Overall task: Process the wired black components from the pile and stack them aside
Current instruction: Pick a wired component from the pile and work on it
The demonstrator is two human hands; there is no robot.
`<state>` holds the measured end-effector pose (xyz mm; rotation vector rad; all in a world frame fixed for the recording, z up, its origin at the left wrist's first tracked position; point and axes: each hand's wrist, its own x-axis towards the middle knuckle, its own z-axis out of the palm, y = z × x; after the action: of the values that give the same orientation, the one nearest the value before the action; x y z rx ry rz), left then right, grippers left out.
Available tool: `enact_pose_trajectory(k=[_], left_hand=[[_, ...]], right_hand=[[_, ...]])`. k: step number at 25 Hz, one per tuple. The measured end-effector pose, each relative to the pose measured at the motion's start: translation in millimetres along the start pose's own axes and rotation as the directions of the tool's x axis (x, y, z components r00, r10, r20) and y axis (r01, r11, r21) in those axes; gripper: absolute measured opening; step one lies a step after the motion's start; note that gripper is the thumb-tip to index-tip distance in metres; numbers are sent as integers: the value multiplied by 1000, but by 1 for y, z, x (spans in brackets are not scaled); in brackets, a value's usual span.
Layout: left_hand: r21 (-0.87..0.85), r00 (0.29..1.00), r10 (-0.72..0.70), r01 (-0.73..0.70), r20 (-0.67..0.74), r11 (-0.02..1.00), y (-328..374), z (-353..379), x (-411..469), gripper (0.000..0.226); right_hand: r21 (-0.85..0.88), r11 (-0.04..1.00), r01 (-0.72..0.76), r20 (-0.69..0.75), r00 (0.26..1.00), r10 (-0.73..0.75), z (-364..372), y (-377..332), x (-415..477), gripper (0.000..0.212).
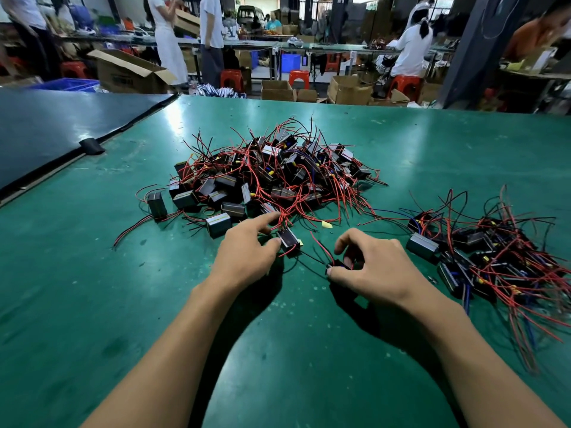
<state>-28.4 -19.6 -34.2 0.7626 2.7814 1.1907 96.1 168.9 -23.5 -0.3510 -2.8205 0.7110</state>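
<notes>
A big pile of small black box components with red and black wires (272,174) lies in the middle of the green table. A second heap of the same components (494,257) sits at the right. My left hand (247,251) holds one black component (289,239) between thumb and fingers, with the index finger stretched toward the pile's edge. My right hand (370,267) curls over another black component (338,266) and pinches it; its red and black wires stick out to the upper left. Most of that component is hidden under the fingers.
The green table (123,288) meets a dark blue table (55,125) at the left, with a black clip (91,146) on the seam. A yellow scrap (327,224) lies by the pile. Beyond the far edge are cardboard boxes, red stools and several people.
</notes>
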Motion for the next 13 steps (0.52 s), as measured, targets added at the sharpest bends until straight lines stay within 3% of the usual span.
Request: enact_pose_trajectory(k=[3, 6, 10, 11, 13], left_hand=[[83, 990, 73, -84, 119, 993, 7, 2, -4, 39], [56, 988, 67, -76, 138, 996, 12, -3, -8, 20], [15, 962, 44, -50, 268, 999, 16, -18, -12, 10], [11, 966, 50, -55, 254, 998, 18, -20, -13, 9], [-27, 993, 81, -79, 90, 997, 20, -18, -14, 13]], right_hand=[[-15, 998, -53, 85, 995, 54, -2, 2, 1, 39], [-40, 997, -68, 60, 996, 70, -5, 5, 2, 43], [-81, 991, -111, 67, 991, 116, -11, 8, 4, 33], [-85, 990, -112, 70, 991, 118, -12, 9, 3, 30], [-74, 991, -109, 72, 991, 115, -13, 8, 2, 27]])
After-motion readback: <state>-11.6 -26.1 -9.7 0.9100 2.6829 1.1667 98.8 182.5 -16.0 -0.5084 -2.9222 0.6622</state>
